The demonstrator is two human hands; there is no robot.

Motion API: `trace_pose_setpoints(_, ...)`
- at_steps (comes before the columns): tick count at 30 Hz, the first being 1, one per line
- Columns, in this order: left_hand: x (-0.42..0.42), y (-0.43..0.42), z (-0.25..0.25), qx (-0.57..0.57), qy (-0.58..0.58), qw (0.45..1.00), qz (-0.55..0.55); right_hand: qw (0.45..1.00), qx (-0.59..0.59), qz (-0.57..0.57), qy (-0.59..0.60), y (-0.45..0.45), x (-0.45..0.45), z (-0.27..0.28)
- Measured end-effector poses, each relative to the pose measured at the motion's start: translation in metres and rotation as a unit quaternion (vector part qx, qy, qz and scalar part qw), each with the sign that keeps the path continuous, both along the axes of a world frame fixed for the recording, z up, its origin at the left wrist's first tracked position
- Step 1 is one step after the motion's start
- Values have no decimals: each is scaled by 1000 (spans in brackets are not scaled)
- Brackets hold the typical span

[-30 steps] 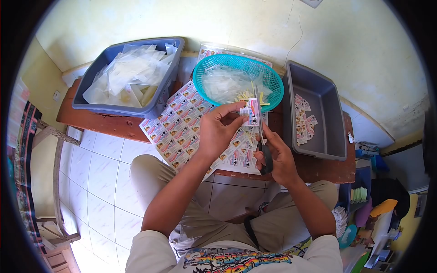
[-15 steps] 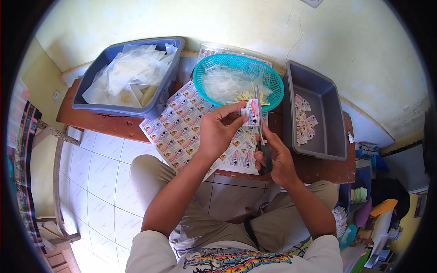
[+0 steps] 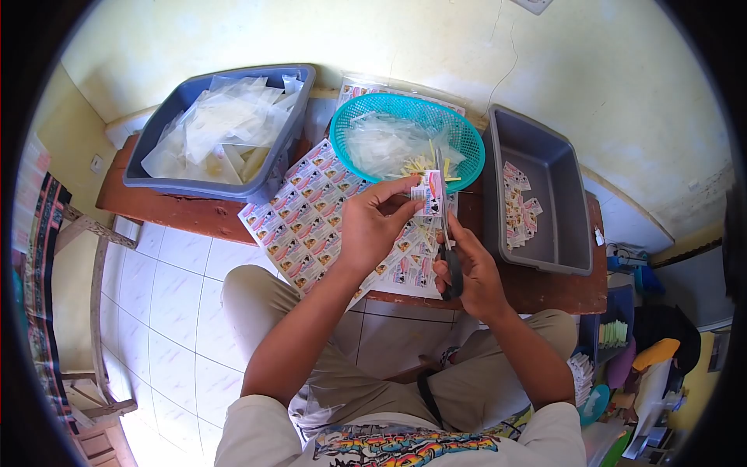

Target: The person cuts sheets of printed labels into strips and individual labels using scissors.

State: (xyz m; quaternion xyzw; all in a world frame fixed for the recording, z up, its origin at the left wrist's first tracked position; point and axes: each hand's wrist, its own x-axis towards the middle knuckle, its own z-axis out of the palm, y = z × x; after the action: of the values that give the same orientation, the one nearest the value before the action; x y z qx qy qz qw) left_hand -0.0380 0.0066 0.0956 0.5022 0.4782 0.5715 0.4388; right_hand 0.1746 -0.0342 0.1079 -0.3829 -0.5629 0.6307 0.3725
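One small label (image 3: pixel 429 191) sits pinched between the thumb and fingers of the left hand (image 3: pixel 372 228), above the printed sheets (image 3: pixel 303 226) and near the green basket (image 3: pixel 475 161). The right hand (image 3: pixel 475 272) grips scissors (image 3: pixel 450 268), fingers closed on the black handle, the blades along the label's right edge.

- Light: bright and diffuse, strongest at lower left, where the glossy white floor tiles (image 3: pixel 173 319) bleach almost to pure white.
- Shadow: soft-edged on the pale yellow plastered wall (image 3: pixel 373 39), left of the blue-grey rectangular plastic tub (image 3: pixel 202 189); deeper under the reddish-brown wooden counter (image 3: pixel 175 212).
- Sheen: milky highlights on the translucent plastic sheets (image 3: pixel 233 113).
- Focus: centre fairly sharp; fine print on the small pink-and-white paper label (image 3: pixel 430 194) illegible.
- Distortion: straight edges bowed; black vignette filling the corners.
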Motion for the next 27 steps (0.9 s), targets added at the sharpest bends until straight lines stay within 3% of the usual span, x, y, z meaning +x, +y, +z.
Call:
trace_pose_setpoints(16,-7,-1,4,15,-28,999,18,1000,1,-13,-16,-5,8,4)
trace_pose_setpoints(22,-9,-5,11,22,-22,999,21,981,90,37,-170,-9,31,-9)
trace_pose_setpoints(24,-9,-5,11,27,-24,999,22,928,182,68,-318,-12,33,-4)
trace_pose_setpoints(27,-8,-4,9,37,-19,999,27,895,212,75,-384,-16,36,-17)
